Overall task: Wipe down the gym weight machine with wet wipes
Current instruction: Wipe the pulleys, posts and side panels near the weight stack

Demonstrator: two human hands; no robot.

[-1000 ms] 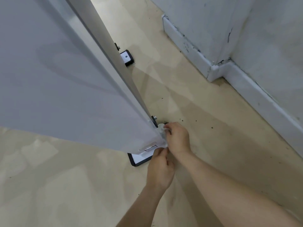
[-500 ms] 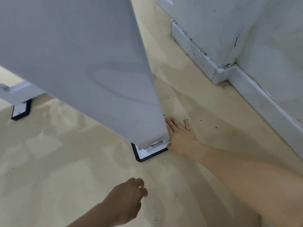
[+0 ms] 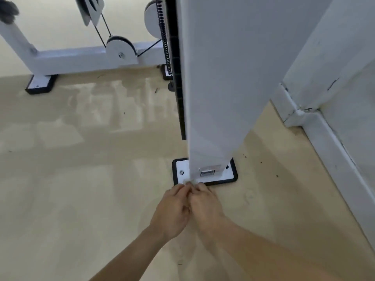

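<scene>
Pinching a scrap of white wet wipe (image 3: 189,181) between curled fingertips, the left hand (image 3: 172,209) and right hand (image 3: 206,205) meet at the black-rimmed foot plate (image 3: 180,166) under the weight machine's white column (image 3: 213,98). The fingers hide most of the wipe. Dark specks dot the beige floor (image 3: 81,199). A scuffed white wall (image 3: 345,57) and skirting (image 3: 324,138) run along the right.

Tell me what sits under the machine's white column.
A white base plate with a black rim and a bolt, flat on the floor. The plate's middle is hidden by the column.
</scene>
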